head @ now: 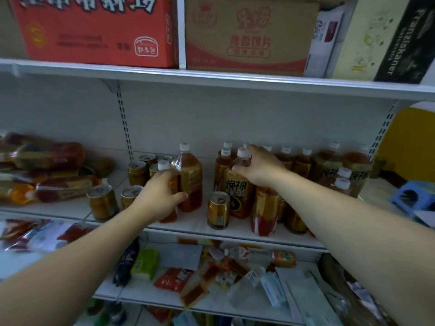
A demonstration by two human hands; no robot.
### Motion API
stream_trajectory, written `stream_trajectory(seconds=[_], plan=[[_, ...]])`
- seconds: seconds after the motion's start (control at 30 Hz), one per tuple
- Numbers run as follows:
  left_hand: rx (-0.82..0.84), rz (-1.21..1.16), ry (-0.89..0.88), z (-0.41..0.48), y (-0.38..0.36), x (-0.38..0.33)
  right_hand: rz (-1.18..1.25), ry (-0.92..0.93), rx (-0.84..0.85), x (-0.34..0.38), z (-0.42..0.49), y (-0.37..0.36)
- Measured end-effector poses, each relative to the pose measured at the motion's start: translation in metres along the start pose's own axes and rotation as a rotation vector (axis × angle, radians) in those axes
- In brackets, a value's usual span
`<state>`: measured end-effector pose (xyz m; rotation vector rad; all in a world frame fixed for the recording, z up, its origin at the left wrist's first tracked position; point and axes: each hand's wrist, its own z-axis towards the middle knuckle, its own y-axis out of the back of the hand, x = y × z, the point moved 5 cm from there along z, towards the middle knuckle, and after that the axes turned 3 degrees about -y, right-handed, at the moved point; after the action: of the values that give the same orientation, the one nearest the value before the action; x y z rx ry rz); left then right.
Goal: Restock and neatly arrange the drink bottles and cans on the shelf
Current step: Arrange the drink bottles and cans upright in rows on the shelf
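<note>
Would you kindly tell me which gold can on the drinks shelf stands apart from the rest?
The can near the front edge, just in front of the black-labelled bottle; the other cans cluster to the left, around the left hand.

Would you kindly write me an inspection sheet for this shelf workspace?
Surface: white shelf, crowded.
Job's things: tea bottles upright at right; gold cans loosely scattered in front and left.
Clutter: snack packets piled at left; mixed packets on lower shelf.
Grips: left hand holds small bottle; right hand grips labelled bottle at its shoulder.
Cables: nothing seen.
Surroundings: cartons above; blue stool at right.
</note>
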<state>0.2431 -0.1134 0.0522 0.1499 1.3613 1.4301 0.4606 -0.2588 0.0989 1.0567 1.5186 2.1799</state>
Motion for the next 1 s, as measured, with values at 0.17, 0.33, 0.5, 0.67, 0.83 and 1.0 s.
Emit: stream_trajectory(seconds=[0.17,0.33,0.5,0.67,0.83,1.0], plan=[[-0.085,0.042,0.005,0.018,0.013,0.013,-0.012,-0.008,0.039,0.005,0.017,-0.012],[-0.036,0.096,0.021,0.067,0.007,0.004,-0.017,-0.058,0.144,0.001,0.042,-0.019],[0.169,0.195,0.110,0.115,-0.012,0.008,-0.015,-0.017,0.200,-0.002,0.058,-0.035],[0.200,-0.014,0.151,0.137,-0.020,0.006,0.044,-0.047,0.166,-0.007,0.069,-0.039],[0.217,-0.013,0.119,0.146,-0.012,0.000,0.083,-0.069,0.156,-0.011,0.072,-0.038],[0.221,-0.056,0.089,0.145,-0.010,0.000,0.093,-0.128,0.135,-0.004,0.062,-0.030]])
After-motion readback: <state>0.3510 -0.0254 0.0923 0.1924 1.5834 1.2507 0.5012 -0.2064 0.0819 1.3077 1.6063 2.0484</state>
